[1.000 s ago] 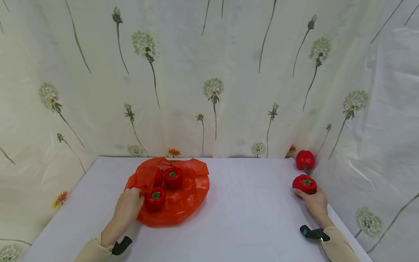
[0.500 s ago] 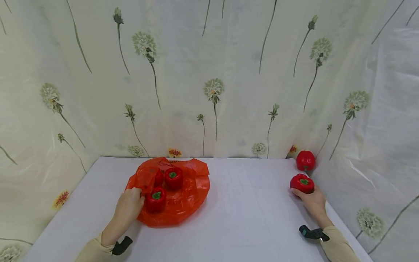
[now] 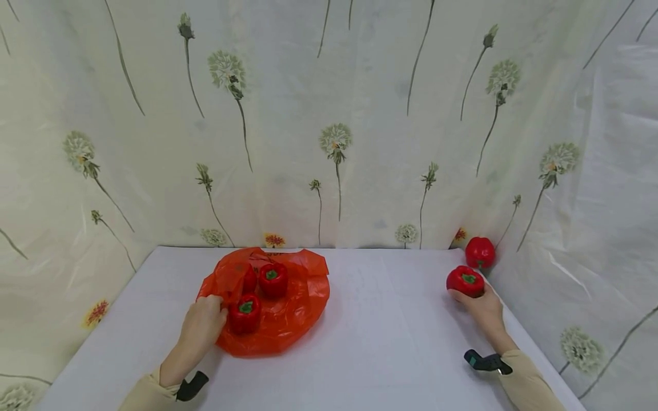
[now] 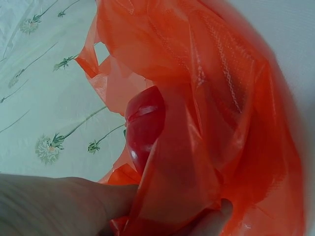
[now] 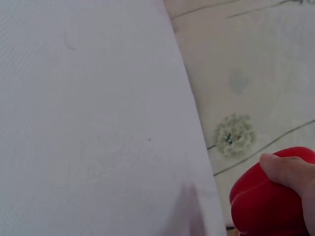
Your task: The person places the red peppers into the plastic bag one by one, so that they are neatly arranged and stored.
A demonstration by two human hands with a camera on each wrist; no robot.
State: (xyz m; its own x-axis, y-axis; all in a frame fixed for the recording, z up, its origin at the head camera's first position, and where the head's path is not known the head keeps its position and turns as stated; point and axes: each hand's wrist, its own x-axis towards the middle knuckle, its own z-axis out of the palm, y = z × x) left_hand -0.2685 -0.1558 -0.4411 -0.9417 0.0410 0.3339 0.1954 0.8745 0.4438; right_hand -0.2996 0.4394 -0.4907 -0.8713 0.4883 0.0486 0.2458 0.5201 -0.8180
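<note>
My left hand [image 3: 204,322] pinches the left edge of an orange-red plastic bag [image 3: 300,319] that lies spread on the table. Three red bell peppers are in the bag: a front one [image 3: 244,314], a back one [image 3: 273,279], and one at the left [image 3: 249,278] partly covered by the plastic. In the left wrist view, the thumb and fingers grip a fold of the bag beside a red pepper [image 4: 143,123]. At the table's right side, my right hand [image 3: 485,314] holds a red bell pepper [image 3: 465,281] with its green stem facing up; the thumb presses its side in the right wrist view.
Another red bell pepper [image 3: 480,252] lies at the table's back right corner, just behind the held one. The white table [image 3: 380,325] ends against a hanging sheet [image 3: 370,171] with a dandelion print. A dark band [image 3: 488,362] circles the right wrist.
My right hand has moved a little left and away from me with the bell pepper in it. The left hand and the bag have stayed where they were.
</note>
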